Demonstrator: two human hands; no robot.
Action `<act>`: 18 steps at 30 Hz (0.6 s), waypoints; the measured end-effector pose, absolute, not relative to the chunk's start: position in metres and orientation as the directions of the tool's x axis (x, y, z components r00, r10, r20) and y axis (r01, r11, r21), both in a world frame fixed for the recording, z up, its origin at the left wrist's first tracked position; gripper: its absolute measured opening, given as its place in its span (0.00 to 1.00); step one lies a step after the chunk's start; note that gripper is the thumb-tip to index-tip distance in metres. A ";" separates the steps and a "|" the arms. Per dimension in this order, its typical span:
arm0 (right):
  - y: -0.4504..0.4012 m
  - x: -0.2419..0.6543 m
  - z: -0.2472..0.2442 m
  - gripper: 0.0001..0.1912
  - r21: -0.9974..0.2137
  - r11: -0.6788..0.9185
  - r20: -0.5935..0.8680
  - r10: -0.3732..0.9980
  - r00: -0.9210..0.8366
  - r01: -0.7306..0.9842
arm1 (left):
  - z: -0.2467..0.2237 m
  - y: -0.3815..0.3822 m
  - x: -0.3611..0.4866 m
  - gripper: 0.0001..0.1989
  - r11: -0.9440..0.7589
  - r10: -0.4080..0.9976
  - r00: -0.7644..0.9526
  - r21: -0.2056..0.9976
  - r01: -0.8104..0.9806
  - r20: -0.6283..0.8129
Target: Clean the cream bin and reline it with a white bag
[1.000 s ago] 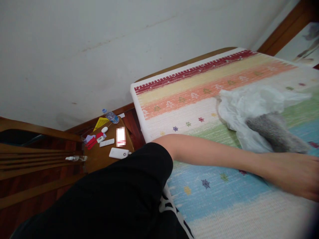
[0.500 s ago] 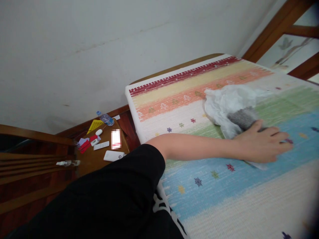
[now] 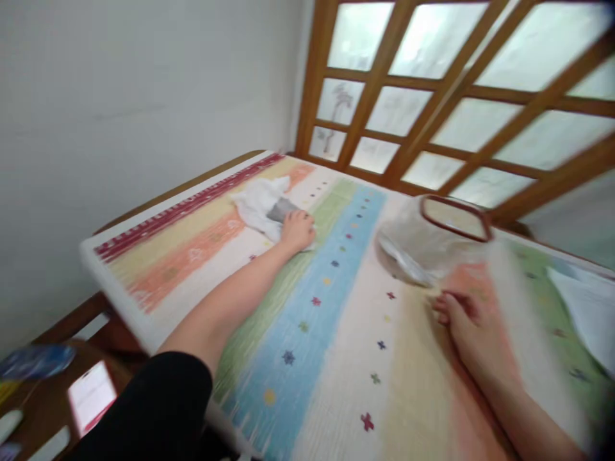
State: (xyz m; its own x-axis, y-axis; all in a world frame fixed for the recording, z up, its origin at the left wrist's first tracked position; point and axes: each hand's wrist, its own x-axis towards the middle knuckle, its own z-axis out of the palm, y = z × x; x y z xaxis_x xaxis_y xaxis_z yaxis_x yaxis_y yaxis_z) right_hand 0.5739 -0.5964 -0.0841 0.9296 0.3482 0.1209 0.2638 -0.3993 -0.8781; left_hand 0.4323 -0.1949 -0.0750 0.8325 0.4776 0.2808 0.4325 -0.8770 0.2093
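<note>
My left hand (image 3: 298, 230) is at the far left part of the table, its fingers bent over the near end of a dark grey, cloth-like thing (image 3: 281, 209). That grey thing lies partly in a crumpled white plastic bag (image 3: 257, 203). Low over the tablecloth, my right hand (image 3: 464, 323) has its fingers curled together; blur hides whether anything small is in them. Just beyond it stands a translucent plastic bag (image 3: 408, 240), with a reddish-brown rounded rim (image 3: 454, 218) at its top. What the bag holds is not clear.
A striped tablecloth (image 3: 331, 346) covers the table. White sheets (image 3: 583, 307) lie at the right. Lower left, a low wooden surface carries a phone (image 3: 92, 396) and a plastic bottle (image 3: 38, 362). A wall (image 3: 144, 96) and wooden glazed doors (image 3: 379, 128) stand behind the table.
The view has swung right, bringing my right hand, the translucent bag and the doors into sight. My left hand's fingers, spread before, are now bent over the grey thing.
</note>
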 end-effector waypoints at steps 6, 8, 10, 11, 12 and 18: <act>-0.558 0.615 -0.094 0.31 -0.868 -0.300 0.355 0.184 0.917 0.396 | -0.076 -0.149 0.448 0.17 -0.860 0.510 0.814 0.193 0.473 0.279; -0.547 0.624 -0.094 0.35 -0.876 -0.280 0.384 0.088 0.919 0.393 | -0.075 -0.148 0.446 0.17 -0.854 0.520 0.810 0.171 0.492 0.271; -0.538 0.636 -0.094 0.39 -0.892 -0.249 0.375 0.060 0.925 0.377 | -0.074 -0.152 0.445 0.18 -0.844 0.535 0.799 0.158 0.512 0.275; -0.534 0.643 -0.094 0.40 -0.893 -0.226 0.378 0.094 0.921 0.390 | -0.073 -0.155 0.444 0.18 -0.836 0.548 0.790 0.161 0.524 0.276; -0.530 0.650 -0.095 0.39 -0.893 -0.204 0.382 0.133 0.915 0.402 | -0.071 -0.159 0.444 0.18 -0.829 0.559 0.782 0.175 0.531 0.277; -0.507 0.671 -0.104 0.30 -0.870 -0.188 0.407 0.248 0.879 0.456 | -0.055 -0.176 0.442 0.22 -0.805 0.592 0.730 0.299 0.512 0.342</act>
